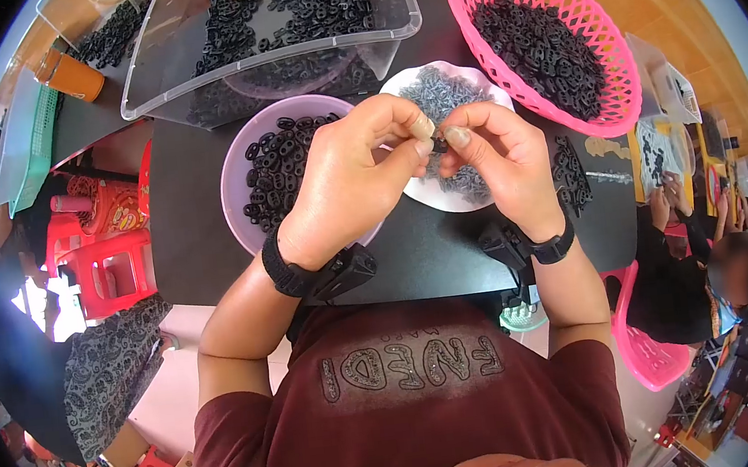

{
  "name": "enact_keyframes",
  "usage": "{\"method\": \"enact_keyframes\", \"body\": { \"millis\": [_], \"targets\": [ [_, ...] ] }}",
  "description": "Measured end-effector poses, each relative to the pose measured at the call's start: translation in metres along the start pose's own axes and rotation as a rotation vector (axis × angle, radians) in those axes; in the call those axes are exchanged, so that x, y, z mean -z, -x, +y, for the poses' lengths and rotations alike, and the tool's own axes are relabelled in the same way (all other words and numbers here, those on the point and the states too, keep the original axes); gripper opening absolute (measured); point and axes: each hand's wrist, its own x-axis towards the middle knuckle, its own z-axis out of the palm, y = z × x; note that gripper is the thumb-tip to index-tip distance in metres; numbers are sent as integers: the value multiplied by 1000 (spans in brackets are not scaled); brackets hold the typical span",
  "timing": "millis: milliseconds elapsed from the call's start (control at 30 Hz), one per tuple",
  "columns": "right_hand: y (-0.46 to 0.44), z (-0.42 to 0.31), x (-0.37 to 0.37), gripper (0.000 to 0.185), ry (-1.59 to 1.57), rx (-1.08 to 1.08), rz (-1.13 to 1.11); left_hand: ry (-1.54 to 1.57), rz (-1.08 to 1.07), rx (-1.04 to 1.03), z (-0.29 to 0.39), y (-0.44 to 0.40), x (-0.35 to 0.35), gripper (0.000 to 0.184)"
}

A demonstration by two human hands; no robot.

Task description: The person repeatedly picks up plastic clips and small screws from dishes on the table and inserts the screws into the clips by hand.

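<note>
My left hand (353, 167) and my right hand (507, 151) meet fingertip to fingertip above the table. A small black part (440, 145) is pinched between the thumb and fingers of my right hand. My left thumb and forefinger press together right beside it, and what they hold is too small to make out. Beneath my hands is a white scalloped bowl (420, 194) with small clear or grey pieces (445, 89). Partly behind my left wrist, a light purple bowl (230, 180) contains black oval parts with holes (279, 157).
A clear plastic bin (282, 56) of black parts stands at the back. The pink basket (553, 119) at right is full of them too. More black parts (571, 178) lie on the dark table (422, 260). A co-worker (670, 275) sits at right; a red stool (108, 261) is at left.
</note>
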Motion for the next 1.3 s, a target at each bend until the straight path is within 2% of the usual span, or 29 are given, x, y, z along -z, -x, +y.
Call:
{"method": "enact_keyframes", "body": {
  "millis": [267, 500, 600, 767, 867, 933, 1100, 1300],
  "targets": [
    [0, -1, -1, 7, 65, 5, 29, -186, 25, -169, -2, 1, 0, 6],
    [-2, -1, 2, 5, 216, 69, 3, -240, 27, -198, 0, 3, 1, 7],
    [-2, -2, 2, 5, 296, 104, -1, -342, -40, -173, 1, 4, 3, 11],
    [0, -1, 0, 5, 388, 112, 0, -394, 11, -282, -4, 5, 0, 13],
    [0, -1, -2, 4, 348, 64, -1, -366, 42, -289, -7, 5, -1, 13],
    [1, 1, -4, 4, 170, 41, 23, -369, 49, -314, -8, 4, -1, 13],
    [1, -1, -3, 6, 157, -12, 8, -371, 101, -350, -7, 5, -5, 17],
    [0, -6, -2, 13, -59, -34, 9, -302, 112, -286, -9, 0, -4, 13]
  ]
}}
